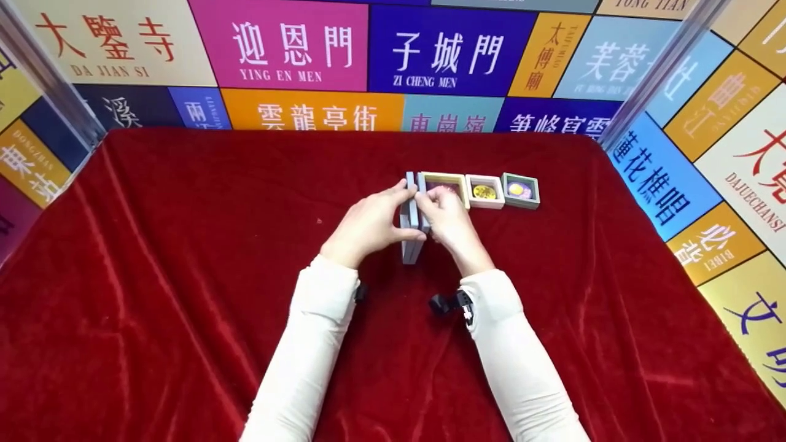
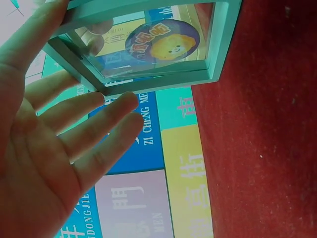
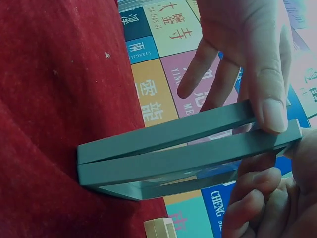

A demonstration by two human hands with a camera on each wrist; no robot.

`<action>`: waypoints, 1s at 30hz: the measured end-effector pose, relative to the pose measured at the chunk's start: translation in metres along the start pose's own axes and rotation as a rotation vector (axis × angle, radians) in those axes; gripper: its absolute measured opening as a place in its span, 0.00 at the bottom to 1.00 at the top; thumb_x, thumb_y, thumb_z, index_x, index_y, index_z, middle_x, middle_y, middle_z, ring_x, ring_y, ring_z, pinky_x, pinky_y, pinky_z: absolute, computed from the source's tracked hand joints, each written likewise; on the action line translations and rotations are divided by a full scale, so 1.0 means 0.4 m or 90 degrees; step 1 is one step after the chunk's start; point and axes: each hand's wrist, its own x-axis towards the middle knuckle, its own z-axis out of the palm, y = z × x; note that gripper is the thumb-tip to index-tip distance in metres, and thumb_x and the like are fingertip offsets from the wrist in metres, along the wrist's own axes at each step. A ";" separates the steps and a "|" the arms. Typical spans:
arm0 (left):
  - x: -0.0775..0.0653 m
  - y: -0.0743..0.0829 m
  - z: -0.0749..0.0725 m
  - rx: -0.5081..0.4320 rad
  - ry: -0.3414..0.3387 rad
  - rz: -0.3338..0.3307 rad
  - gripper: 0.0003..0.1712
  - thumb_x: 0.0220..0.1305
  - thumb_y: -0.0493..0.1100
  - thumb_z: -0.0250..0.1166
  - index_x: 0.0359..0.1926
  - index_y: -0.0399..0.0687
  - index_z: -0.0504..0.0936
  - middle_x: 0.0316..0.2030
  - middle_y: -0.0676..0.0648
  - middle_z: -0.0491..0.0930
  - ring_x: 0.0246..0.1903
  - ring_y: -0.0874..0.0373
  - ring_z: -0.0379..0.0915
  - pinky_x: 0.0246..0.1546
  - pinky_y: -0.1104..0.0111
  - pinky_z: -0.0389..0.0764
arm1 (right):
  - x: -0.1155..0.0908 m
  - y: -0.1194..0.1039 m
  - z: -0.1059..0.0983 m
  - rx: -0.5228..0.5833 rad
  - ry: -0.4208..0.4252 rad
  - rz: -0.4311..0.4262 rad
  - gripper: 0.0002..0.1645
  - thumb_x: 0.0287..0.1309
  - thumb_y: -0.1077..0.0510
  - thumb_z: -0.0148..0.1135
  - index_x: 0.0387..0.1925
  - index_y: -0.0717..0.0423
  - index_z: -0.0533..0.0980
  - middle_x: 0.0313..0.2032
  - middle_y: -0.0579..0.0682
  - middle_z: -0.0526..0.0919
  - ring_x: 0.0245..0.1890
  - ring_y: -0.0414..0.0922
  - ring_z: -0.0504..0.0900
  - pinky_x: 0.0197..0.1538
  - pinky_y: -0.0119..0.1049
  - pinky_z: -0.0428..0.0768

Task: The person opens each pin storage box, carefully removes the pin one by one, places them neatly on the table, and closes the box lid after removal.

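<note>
Red cloth (image 1: 202, 294) covers the working surface. Both hands meet over it, right of its centre. Left hand (image 1: 368, 224): partly open, pinching the grey case at its left side, thumb laid on the edge, remaining fingers extended clear. Right hand (image 1: 453, 227): fingers curled in, pinching the same case from the right. The grey case (image 3: 188, 153) lies directly between the hands, neither being evidently nearer. It stands on edge, upright; seen from the head, it runs near to far, its leaves side by side. Whether its lower end bears on the cloth cannot be confirmed.

Just right of the case, in a row: cream box (image 1: 445, 175), pink box (image 1: 488, 203), green box (image 1: 523, 204).

Governing relation, in this inspector's judgement: the narrow gap between the leaves, wider at the hands' end, closing toward the cloth, one hand to each side. A round badge (image 2: 173, 47) shows through the clear pane; its holder is undetermined.
</note>
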 end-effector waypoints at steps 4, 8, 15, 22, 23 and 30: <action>0.001 0.005 0.004 -0.002 0.007 -0.005 0.41 0.48 0.61 0.71 0.63 0.56 0.71 0.72 0.47 0.56 0.59 0.50 0.73 0.54 0.56 0.76 | -0.001 0.002 -0.003 0.007 -0.013 -0.001 0.16 0.65 0.52 0.51 0.38 0.64 0.72 0.15 0.42 0.69 0.06 0.34 0.64 0.12 0.27 0.65; 0.006 0.009 0.013 -0.010 0.001 0.000 0.45 0.50 0.59 0.71 0.67 0.56 0.66 0.74 0.50 0.51 0.61 0.52 0.70 0.54 0.55 0.76 | 0.002 0.005 -0.007 0.010 -0.019 -0.005 0.16 0.66 0.52 0.49 0.37 0.63 0.72 0.16 0.42 0.70 0.06 0.34 0.64 0.12 0.27 0.65; 0.004 0.003 0.012 -0.004 -0.022 0.005 0.49 0.53 0.63 0.67 0.72 0.57 0.58 0.73 0.51 0.55 0.67 0.54 0.64 0.60 0.54 0.72 | 0.003 0.011 -0.012 0.010 -0.044 -0.013 0.16 0.68 0.53 0.47 0.39 0.64 0.71 0.17 0.44 0.70 0.08 0.36 0.67 0.13 0.28 0.67; 0.004 -0.003 0.011 0.005 -0.008 -0.002 0.48 0.49 0.66 0.68 0.69 0.59 0.62 0.71 0.53 0.59 0.66 0.53 0.66 0.55 0.53 0.75 | -0.002 0.008 -0.012 -0.002 -0.061 -0.009 0.17 0.69 0.52 0.46 0.39 0.64 0.71 0.16 0.45 0.69 0.09 0.39 0.68 0.14 0.28 0.68; 0.003 -0.003 0.010 0.007 -0.007 -0.003 0.49 0.48 0.66 0.68 0.69 0.59 0.63 0.71 0.53 0.59 0.66 0.53 0.66 0.55 0.53 0.76 | -0.003 0.009 -0.012 -0.003 -0.064 -0.008 0.17 0.69 0.51 0.46 0.39 0.64 0.71 0.16 0.45 0.69 0.09 0.39 0.68 0.14 0.29 0.68; 0.005 -0.003 0.005 0.010 -0.008 -0.007 0.49 0.48 0.66 0.68 0.69 0.58 0.63 0.71 0.53 0.59 0.65 0.53 0.66 0.53 0.52 0.76 | 0.000 0.010 -0.018 -0.001 -0.065 -0.011 0.17 0.69 0.51 0.47 0.38 0.63 0.71 0.17 0.45 0.69 0.09 0.39 0.67 0.16 0.31 0.70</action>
